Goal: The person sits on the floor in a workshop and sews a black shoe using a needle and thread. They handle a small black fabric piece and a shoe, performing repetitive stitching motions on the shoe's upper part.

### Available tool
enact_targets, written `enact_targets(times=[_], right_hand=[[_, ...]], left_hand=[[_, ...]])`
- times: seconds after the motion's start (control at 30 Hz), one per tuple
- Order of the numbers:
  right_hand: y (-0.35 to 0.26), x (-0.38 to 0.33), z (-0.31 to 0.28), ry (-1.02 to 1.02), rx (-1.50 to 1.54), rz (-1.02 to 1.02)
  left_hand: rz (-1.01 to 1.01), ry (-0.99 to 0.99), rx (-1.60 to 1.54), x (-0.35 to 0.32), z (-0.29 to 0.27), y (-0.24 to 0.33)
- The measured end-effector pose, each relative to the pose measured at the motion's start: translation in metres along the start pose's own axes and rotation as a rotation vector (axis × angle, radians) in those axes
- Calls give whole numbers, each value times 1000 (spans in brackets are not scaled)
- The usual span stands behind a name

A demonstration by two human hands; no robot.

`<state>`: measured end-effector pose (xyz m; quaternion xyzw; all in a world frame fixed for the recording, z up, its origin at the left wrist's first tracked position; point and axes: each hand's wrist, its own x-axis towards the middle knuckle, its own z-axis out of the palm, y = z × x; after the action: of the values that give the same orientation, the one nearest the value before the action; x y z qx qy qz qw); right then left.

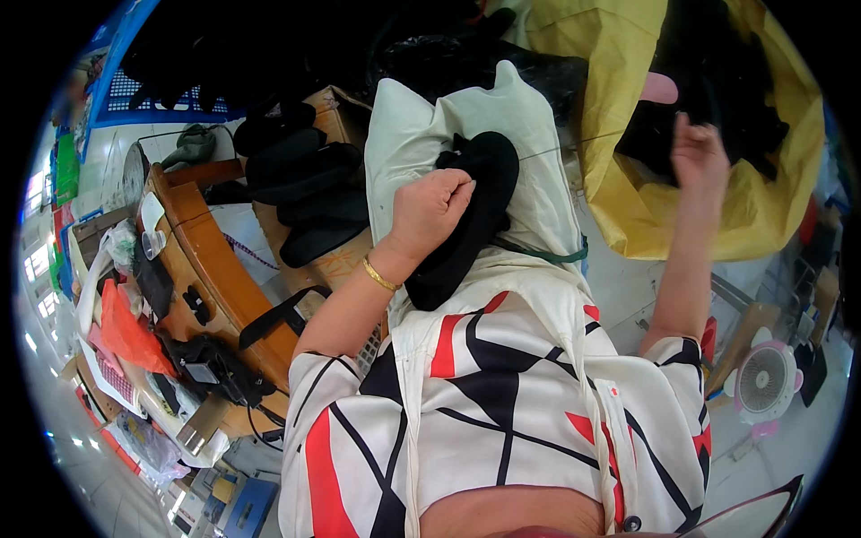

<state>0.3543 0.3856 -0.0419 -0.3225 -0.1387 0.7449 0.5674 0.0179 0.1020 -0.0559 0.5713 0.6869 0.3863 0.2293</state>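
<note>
— Head view: where is the black fabric piece (466,215)?
— On the cream cloth (538,179) over the lap, left hand (429,208) clenched on its upper edge, fingers curled together.
— And the right hand (698,154)?
— Raised well apart, fingertips pinched on a thin thread (574,143) running taut to the piece.
— Around them?
— A yellow bag (628,54) of dark pieces behind; black pieces stacked on a cardboard box (334,260) at left.

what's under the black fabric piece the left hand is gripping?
Under the black fabric piece lies a cream cloth spread over the lap. The left hand covers part of the piece; what is beneath the cloth is hidden. A thin thread runs toward the raised right hand.
</note>
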Motion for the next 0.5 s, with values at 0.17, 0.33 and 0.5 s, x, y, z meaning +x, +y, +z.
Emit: enact_targets(times=[0.17,0.33,0.5], right_hand=[[-58,22,-35,304,-221,-515],[-52,8,-20,253,-323,-559],[-80,0,32,110,-322,-573]], left_hand=[[72,-11,77,2,0,-1],[191,2,343,4,-3,5],[143,-93,373,16,-8,0]])
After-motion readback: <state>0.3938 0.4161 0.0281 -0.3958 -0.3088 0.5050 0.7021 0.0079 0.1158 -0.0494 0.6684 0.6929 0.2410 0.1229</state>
